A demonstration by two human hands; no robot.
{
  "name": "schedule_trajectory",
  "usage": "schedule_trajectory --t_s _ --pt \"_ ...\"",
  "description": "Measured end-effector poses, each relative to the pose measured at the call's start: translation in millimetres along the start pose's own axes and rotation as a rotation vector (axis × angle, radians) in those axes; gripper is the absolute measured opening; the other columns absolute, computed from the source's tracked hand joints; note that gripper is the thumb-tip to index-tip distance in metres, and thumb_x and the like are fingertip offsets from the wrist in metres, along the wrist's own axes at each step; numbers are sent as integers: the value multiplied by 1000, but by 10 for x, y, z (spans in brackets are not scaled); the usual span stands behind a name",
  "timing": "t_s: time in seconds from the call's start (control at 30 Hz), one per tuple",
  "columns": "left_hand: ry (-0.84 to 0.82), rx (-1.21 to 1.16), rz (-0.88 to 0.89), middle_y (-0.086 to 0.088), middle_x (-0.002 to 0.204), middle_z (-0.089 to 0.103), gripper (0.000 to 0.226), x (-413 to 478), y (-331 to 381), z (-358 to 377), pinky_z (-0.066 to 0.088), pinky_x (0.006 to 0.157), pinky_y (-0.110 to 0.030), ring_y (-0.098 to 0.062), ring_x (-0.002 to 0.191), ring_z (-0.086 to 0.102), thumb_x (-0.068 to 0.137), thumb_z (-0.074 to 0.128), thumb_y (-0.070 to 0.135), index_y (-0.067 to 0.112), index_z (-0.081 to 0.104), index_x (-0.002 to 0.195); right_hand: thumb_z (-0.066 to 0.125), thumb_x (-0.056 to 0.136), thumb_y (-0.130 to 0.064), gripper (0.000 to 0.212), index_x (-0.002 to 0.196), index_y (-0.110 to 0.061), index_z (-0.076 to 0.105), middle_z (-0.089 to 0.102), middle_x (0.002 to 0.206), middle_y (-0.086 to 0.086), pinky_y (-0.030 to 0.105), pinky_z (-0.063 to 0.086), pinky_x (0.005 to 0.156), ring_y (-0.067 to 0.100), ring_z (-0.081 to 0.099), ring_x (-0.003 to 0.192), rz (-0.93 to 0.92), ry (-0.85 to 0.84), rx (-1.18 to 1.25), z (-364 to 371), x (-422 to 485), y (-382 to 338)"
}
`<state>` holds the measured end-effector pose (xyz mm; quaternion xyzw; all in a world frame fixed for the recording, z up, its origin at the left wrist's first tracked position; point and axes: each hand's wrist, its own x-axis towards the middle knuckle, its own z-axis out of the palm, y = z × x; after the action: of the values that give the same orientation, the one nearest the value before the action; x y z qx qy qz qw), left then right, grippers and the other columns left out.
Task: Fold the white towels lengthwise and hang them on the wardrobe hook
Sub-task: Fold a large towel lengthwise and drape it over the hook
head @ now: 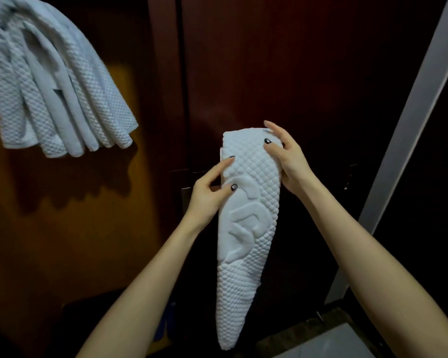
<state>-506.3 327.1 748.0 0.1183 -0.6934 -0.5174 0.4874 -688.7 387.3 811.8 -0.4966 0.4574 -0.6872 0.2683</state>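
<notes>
Upper left, on the amber wardrobe panel (62,228): several hung towels (55,81), white waffle weave, draped in long folds. The hook is hidden beneath them.

Centre left: dark wardrobe door (269,60), plain.

Centre: left hand (207,195), thumb and fingertips pinching the left edge of the folded towel (248,241) near its upper third.

Folded towel: white and quilted with raised lettering, held in mid-air before the door. It is a narrow lengthwise strip hanging down to a tapered end.

Right of it: right hand (287,156), thumb on the front face, fingers round the back, gripping the top right corner.

Far right: pale upright frame (409,140).

Handling, as judged: light, soft and limp, with a pile that will not slip. The layers are likely to splay if released. Best held near the top, layers pinched together, so the strip can be draped over the hook.
</notes>
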Motion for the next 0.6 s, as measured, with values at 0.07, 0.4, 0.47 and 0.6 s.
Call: schedule_trajectory --t_s 0.07,0.4,0.47,0.6 --pt "70 -56 -2 17 120 65 52 97 23 30 49 88 -17 -2 115 59 83 68 -4 27 59 124 57 96 -19 41 128 -44 52 52 136 0 33 57 82 16 64 112 3 -21 -17 -56 -74 48" --pt "71 -50 -98 1 114 66 47 410 -43 88 55 79 -24 -10 103 65 86 66 3 23 56 128 69 89 -14 59 140 -34 48 57 135 -4 33 57 87 15 64 112 117 54 -45 -117 -464 404" --pt "66 -70 -119 -5 111 67 49 406 -63 52 56 74 -26 -14 99 68 87 67 10 29 52 129 64 92 -11 57 143 -29 45 63 127 5 34 59 79 22 68 106 230 70 142 -108 -409 392" --pt "17 -54 -122 -4 131 57 58 309 -158 -64 54 92 -39 -17 116 61 90 66 23 44 39 137 60 90 1 55 136 -28 53 67 121 9 31 58 68 24 71 95 259 25 188 -80 -278 337"
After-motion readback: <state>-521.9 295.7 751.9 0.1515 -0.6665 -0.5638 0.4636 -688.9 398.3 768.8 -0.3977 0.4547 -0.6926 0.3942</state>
